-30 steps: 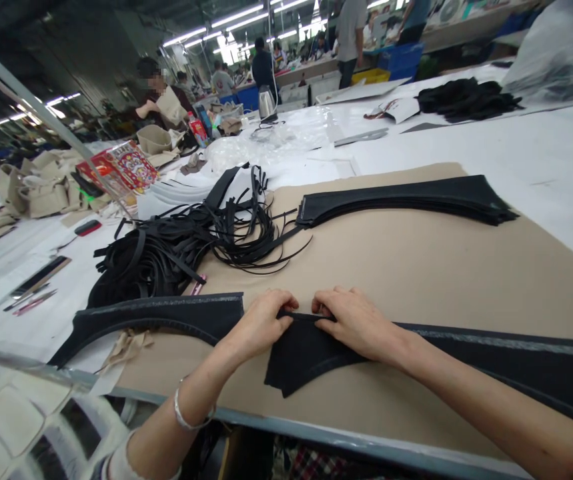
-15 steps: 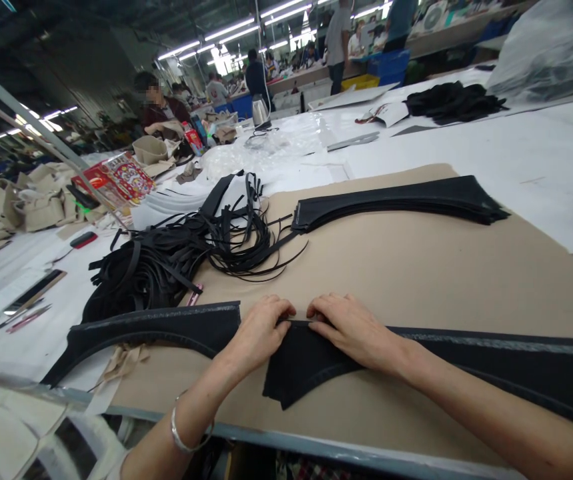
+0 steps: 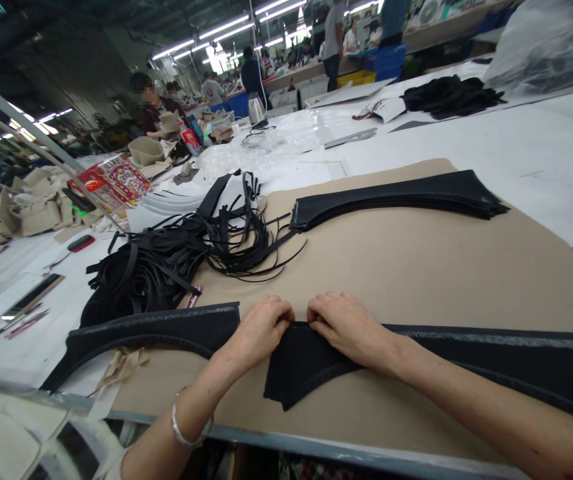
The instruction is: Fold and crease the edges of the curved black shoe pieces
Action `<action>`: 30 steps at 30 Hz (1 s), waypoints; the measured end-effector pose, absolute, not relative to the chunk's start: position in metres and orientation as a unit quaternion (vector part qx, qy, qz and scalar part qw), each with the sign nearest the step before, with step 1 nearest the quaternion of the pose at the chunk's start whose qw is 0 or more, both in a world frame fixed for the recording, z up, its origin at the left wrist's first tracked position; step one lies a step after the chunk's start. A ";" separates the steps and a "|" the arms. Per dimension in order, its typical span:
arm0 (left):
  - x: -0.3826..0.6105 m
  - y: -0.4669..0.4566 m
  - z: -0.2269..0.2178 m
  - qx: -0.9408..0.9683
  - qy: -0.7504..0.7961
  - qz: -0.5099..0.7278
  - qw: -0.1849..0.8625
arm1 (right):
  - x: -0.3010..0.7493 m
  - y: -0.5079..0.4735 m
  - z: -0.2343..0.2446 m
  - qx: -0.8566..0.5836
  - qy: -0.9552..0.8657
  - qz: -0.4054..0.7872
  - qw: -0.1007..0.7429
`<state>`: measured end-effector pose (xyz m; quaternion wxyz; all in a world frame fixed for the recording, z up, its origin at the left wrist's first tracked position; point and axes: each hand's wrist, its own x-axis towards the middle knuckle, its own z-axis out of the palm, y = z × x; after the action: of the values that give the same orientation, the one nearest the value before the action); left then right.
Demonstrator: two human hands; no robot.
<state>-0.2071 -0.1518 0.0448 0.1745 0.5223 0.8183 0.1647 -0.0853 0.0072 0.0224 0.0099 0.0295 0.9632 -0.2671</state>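
A long black fabric panel (image 3: 311, 367) with a curved lower edge lies across the tan sheet (image 3: 391, 267) in front of me. My left hand (image 3: 266, 325) pinches its top edge near the left end. Close beside it, my right hand (image 3: 341, 325) pinches the same edge, thumb and fingers pressed together. The panel's right part shows a pale strip along its upper edge. To the left lies a second black panel (image 3: 166, 327) with a similar strip, partly behind my left hand and wrist.
A stack of curved black panels (image 3: 396, 197) lies farther back. A heap of black strips (image 3: 151, 267) sits left of it. A red box (image 3: 111, 180), a kettle (image 3: 256, 110) and black cloth (image 3: 451, 97) stand or lie beyond. A person (image 3: 153, 110) works at the far left.
Both hands keep their pinch on the panel's top edge, almost in the same place. The view has shifted slightly. The person at the far left has moved their arms.
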 end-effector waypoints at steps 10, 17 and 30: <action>-0.206 -0.158 0.038 0.554 0.802 0.170 0.145 | -0.079 0.007 0.015 -0.037 0.963 -0.261 -0.053; -0.203 -0.162 0.033 0.561 0.799 0.179 0.126 | -0.076 0.008 0.014 -0.065 0.968 -0.234 -0.069; -0.198 -0.169 0.029 0.581 0.793 0.166 0.072 | -0.070 0.009 0.000 -0.132 0.972 -0.156 -0.116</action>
<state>-0.1983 -0.1689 0.0289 0.0725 0.5813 0.7934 0.1655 -0.0696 0.0094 0.0002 -0.1163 -0.1324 0.9719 -0.1560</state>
